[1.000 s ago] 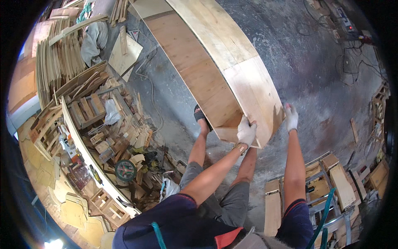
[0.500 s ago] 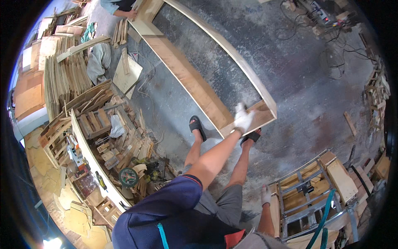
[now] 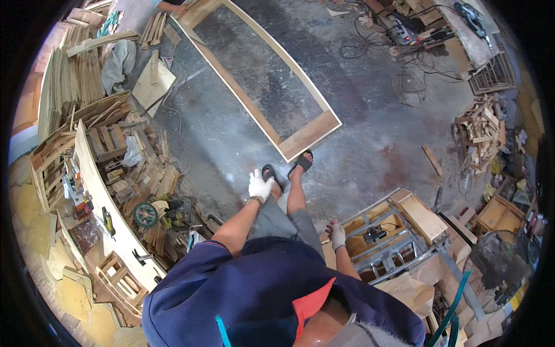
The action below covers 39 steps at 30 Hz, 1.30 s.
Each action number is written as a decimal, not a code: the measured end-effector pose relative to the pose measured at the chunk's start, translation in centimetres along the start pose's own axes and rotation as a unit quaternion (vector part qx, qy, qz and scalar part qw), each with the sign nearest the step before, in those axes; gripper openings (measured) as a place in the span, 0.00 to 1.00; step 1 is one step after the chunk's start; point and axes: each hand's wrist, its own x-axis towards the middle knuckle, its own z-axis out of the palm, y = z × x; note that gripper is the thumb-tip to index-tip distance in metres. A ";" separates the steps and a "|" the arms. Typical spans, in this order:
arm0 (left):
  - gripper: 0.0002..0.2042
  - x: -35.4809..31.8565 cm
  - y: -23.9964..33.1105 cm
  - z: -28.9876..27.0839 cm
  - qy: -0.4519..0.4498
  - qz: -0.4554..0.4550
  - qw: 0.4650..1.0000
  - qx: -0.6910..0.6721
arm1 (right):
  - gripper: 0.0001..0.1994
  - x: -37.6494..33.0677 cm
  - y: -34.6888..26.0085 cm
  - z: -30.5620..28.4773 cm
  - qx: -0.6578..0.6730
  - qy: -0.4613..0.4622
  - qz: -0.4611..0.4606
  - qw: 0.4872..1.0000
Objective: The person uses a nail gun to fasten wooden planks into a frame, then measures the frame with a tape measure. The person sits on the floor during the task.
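Note:
A long wooden frame (image 3: 315,134) of pale boards, with one curved side, lies on the floor in front of my feet. My left hand (image 3: 261,186), in a white glove, hangs in front of my left foot with loosely spread fingers and nothing in it. The frame's near end is a short way beyond it, not touching. Off to the right, my right hand (image 3: 336,235), in a glove that leaves the fingertips bare, holds nothing, and its fingers are apart. It is nearest to a metal-railed wooden stand (image 3: 384,237). At the frame's far end is another person's hand (image 3: 180,10).
Scrap wood (image 3: 130,156) is heaped on the left beside a long pale board (image 3: 107,199). Stacked wooden slats (image 3: 72,87) stand behind it. Cables and a power strip (image 3: 404,36) lie at the far right. A loose stick (image 3: 432,160) is on the floor at right.
My left hand has let go of the frame's near end and drawn back toward my legs. The frame has gone down onto the floor. My right hand shows more fully, with fingers apart.

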 end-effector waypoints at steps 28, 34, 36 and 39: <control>0.17 -21.5 -2.1 11.7 0.022 -0.400 0.808 -0.433 | 0.18 4.1 -23.5 -20.8 -0.272 -0.064 -0.202 0.939; 0.20 -16.8 16.5 18.7 -0.095 -0.246 0.865 -0.426 | 0.15 10.3 -30.5 -32.3 -0.318 -0.088 -0.275 0.903; 0.21 -15.1 19.3 18.6 -0.088 -0.206 0.889 -0.400 | 0.14 8.3 -36.4 -30.4 -0.208 -0.084 -0.126 0.966; 0.22 -13.1 24.0 17.8 -0.113 -0.165 0.906 -0.372 | 0.14 9.0 -41.3 -32.0 -0.268 -0.060 -0.174 0.946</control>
